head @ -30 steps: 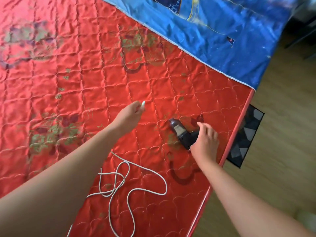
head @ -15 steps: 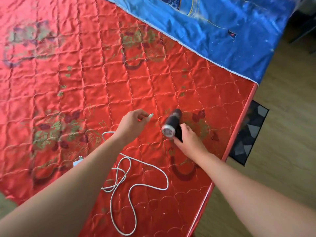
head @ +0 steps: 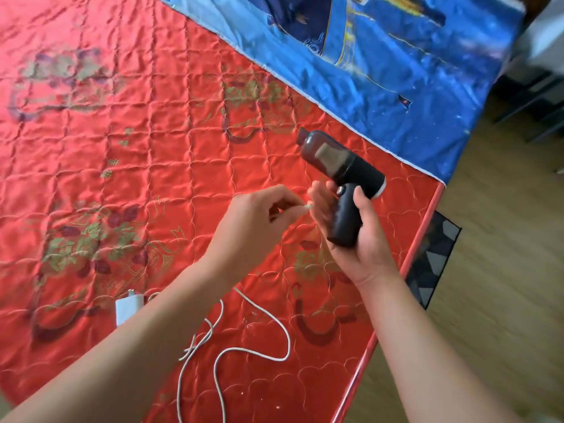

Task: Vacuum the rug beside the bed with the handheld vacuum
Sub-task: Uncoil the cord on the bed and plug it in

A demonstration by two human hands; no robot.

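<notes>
You are in a home bedroom. A bed fills your view from 7 o'clock round to 1 o'clock, its top a red quilted satin stitched with faded flowers and edged with red piping. At 1 o'clock a glossy blue sheet with gold lines lies over its far end. Light wood-look floor runs from 2 to 5 o'clock. At 4 o'clock a dark rug with grey angular patches lies on it, one side hidden by the bed's edge. At 7 o'clock a white charger rests on the bed, with a loose white cable at 6 o'clock. Dark furniture legs stand at 2 o'clock, too blurred to identify.
</notes>
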